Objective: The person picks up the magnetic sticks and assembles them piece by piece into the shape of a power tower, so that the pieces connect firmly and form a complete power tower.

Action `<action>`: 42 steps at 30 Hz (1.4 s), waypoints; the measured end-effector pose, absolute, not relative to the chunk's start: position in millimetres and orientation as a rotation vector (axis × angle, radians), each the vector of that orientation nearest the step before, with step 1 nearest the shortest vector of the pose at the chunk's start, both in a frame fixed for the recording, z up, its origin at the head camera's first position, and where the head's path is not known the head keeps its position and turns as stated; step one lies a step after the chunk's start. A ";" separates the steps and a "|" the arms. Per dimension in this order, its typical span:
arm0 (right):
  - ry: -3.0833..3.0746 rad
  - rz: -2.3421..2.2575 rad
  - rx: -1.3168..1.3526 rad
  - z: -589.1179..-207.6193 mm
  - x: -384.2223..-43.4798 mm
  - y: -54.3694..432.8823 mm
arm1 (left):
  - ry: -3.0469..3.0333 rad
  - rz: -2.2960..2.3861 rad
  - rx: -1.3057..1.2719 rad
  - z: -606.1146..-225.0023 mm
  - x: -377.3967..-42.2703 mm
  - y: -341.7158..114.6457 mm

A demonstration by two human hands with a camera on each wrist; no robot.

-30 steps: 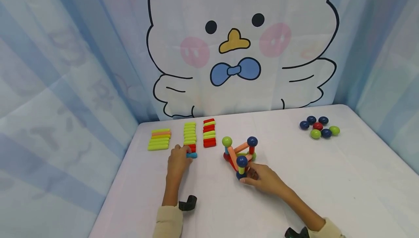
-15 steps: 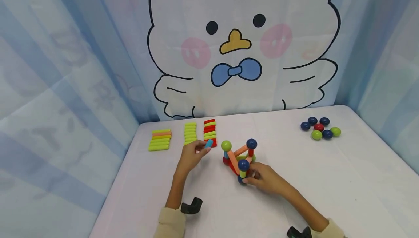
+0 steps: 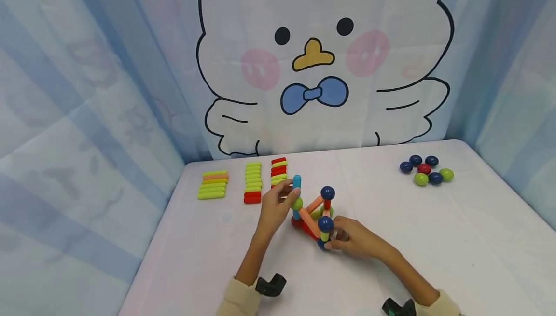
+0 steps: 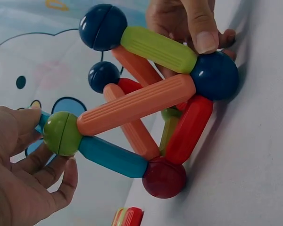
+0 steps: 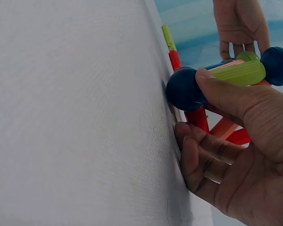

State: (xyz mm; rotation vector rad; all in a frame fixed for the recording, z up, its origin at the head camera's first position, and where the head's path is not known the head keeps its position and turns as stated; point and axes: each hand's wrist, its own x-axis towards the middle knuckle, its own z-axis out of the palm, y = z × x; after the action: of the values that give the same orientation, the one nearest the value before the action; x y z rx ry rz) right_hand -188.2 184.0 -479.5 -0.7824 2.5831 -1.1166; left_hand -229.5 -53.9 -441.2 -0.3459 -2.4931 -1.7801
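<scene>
A built frame of magnetic rods and balls stands on the table, with an orange rod (image 3: 309, 223) sloping across its front. My left hand (image 3: 273, 212) pinches a blue rod (image 3: 297, 181), which stands upright on the frame's green ball (image 3: 297, 203). In the left wrist view that rod is mostly hidden behind the fingers and the green ball (image 4: 62, 133). My right hand (image 3: 358, 239) holds the frame at its near bottom corner, the thumb against a dark blue ball (image 5: 185, 88) and the end of a yellow-green rod (image 5: 240, 73).
Rows of yellow-green rods (image 3: 212, 189), mixed with other colours, lie at the table's back left. A red rod (image 3: 252, 200) is at the near end of one row. Several loose balls (image 3: 421, 179) sit at the back right. A printed curtain (image 3: 312, 128) hangs behind the table.
My left hand has lifted the blue rod from the left rows and carried it right onto the frame's green ball. The frame has turned slightly; my right hand still holds its corner.
</scene>
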 end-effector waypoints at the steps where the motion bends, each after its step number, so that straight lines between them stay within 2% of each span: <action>1: 2.581 -1.116 -0.786 -479.6 -188.1 184.1 | -2.506 -1.763 -0.362 -441.7 -228.1 -51.9; 8: 2.589 -1.102 -0.824 -480.5 -187.8 184.3 | -2.593 -1.584 -0.493 -446.5 -220.3 -38.4; 29: 2.618 -1.082 -0.782 -479.9 -186.6 181.3 | -2.720 -1.440 -0.528 -441.1 -218.1 -41.4; 37: 2.669 -1.057 -0.629 -479.2 -184.2 178.3 | -2.553 -1.558 -0.367 -442.8 -230.2 -57.3; 42: 2.678 -1.102 -0.517 -479.6 -186.7 183.1 | -2.575 -1.416 -0.171 -443.2 -241.5 -79.8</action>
State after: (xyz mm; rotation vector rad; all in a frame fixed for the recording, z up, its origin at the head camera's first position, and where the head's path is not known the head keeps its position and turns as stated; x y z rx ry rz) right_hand -186.7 183.1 -479.6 -0.5174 2.6779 -1.1020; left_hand -241.5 -79.8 -443.2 -0.1710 -2.5749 -1.4159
